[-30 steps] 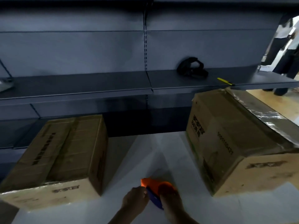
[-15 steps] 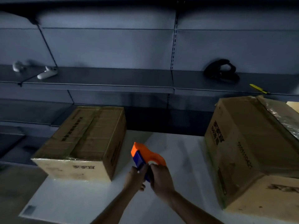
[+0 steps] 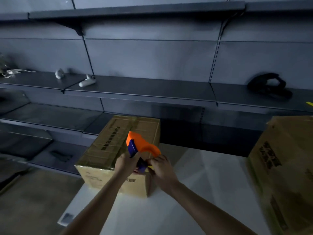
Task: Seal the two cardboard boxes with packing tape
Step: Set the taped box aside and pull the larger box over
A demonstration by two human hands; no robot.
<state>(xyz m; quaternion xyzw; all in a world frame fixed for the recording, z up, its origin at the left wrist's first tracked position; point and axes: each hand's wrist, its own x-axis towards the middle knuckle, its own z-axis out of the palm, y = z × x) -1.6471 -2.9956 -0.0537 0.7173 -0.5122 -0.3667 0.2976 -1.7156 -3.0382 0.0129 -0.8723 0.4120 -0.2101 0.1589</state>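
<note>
An orange and blue tape dispenser (image 3: 141, 146) is held up in front of the smaller cardboard box (image 3: 110, 146), which lies closed on the white table (image 3: 199, 177). My left hand (image 3: 127, 162) grips the dispenser's lower part. My right hand (image 3: 161, 169) pinches something yellowish at the dispenser's base, probably the tape end. The larger cardboard box (image 3: 286, 167) stands at the right edge of the view, partly cut off.
Dark metal shelves (image 3: 138, 92) run along the wall behind the table. On them lie two white controllers (image 3: 87, 81), a black headset-like object (image 3: 269, 85) and a yellow item (image 3: 310, 103) at the far right. A small grey card (image 3: 66, 217) lies near the table's left corner.
The view has swung left and up. Both hands have lifted the dispenser higher, and it now overlaps the smaller box. My right hand has shifted to the dispenser's base.
</note>
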